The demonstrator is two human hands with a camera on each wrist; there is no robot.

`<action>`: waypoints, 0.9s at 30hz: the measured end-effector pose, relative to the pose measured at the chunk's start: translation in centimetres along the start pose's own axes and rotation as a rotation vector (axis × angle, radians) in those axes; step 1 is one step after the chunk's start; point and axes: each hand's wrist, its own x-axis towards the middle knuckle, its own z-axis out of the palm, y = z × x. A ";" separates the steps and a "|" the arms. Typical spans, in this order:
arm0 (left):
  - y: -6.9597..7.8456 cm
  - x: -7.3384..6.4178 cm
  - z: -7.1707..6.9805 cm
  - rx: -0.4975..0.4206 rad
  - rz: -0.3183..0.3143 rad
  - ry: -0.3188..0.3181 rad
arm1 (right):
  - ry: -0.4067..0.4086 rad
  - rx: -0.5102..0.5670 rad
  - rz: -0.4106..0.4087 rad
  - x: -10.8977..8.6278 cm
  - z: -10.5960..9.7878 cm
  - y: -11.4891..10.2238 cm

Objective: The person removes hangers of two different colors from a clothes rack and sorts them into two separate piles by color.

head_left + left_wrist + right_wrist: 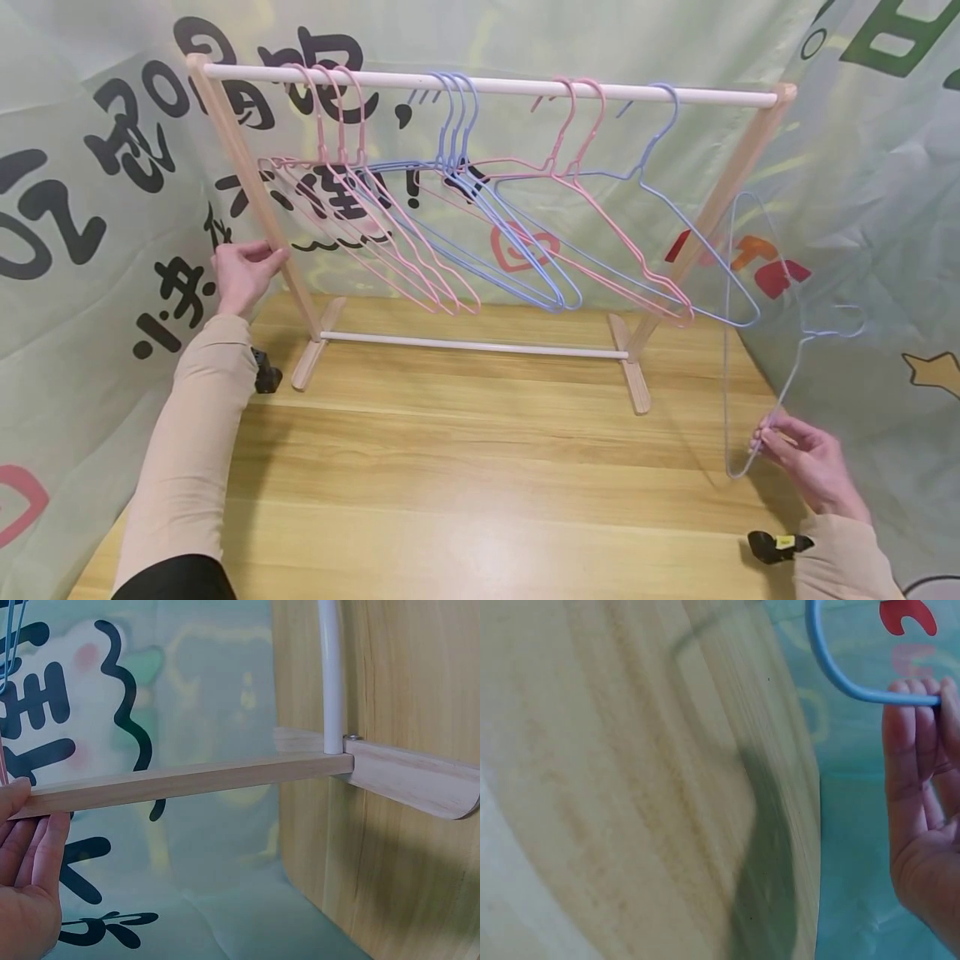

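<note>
On the left, my left hand (246, 273) pinches the left wooden post (251, 183) of a clothes rack. In the left wrist view the thumb lies over that post and the fingers (46, 851) are under it. At the right, my right hand (813, 467) pinches a blue clothes hanger (795, 375) near one bottom corner. This hanger is off the rack, turned on its side with its hook to the right. Close up, the blue wire (862, 694) runs between thumb and fingertips. On the rack's white top rail (510, 85) hang pink hangers (397, 225) and blue hangers (517, 242) in groups.
The rack's right post (731, 192) and lower white bar (472, 343) stand on a wood-grain table (450, 442). A printed cloth (465, 33) encloses the back and sides. Small black devices (776, 546) sit by each wrist.
</note>
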 end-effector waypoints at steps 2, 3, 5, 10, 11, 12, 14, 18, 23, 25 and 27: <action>0.0 0.0 0.0 0.007 0.005 0.007 | 0.052 -0.068 0.041 0.0 0.0 -0.1; 0.0 0.0 0.0 0.010 0.008 0.010 | 0.076 -0.105 0.058 0.0 0.0 -0.1; 0.0 0.0 0.0 0.012 0.011 0.018 | 0.115 -0.169 0.100 0.0 0.1 -0.1; -0.1 0.0 0.0 0.006 -0.001 0.013 | 0.164 -0.273 0.209 -0.1 0.1 0.0; -0.1 0.0 0.0 0.003 -0.003 0.012 | 0.166 -0.290 0.231 -0.1 0.1 0.0; -0.1 0.0 0.0 0.001 -0.004 0.010 | 0.167 -0.300 0.250 -0.1 0.0 0.0; -0.1 0.0 0.1 0.001 -0.001 0.009 | 0.158 -0.317 0.286 -0.2 -0.1 0.1; -0.2 0.0 0.1 0.007 0.013 0.018 | 0.116 -0.329 0.352 -0.4 -0.3 0.2; -0.3 0.2 0.1 -0.023 0.048 0.041 | 0.127 -0.365 0.480 -0.3 -0.4 0.1; -0.4 0.2 0.1 -0.032 0.052 0.042 | 0.142 -0.384 0.525 -0.3 -0.4 0.1; -0.4 0.2 0.1 -0.040 0.052 0.038 | 0.159 -0.400 0.560 -0.2 -0.4 0.1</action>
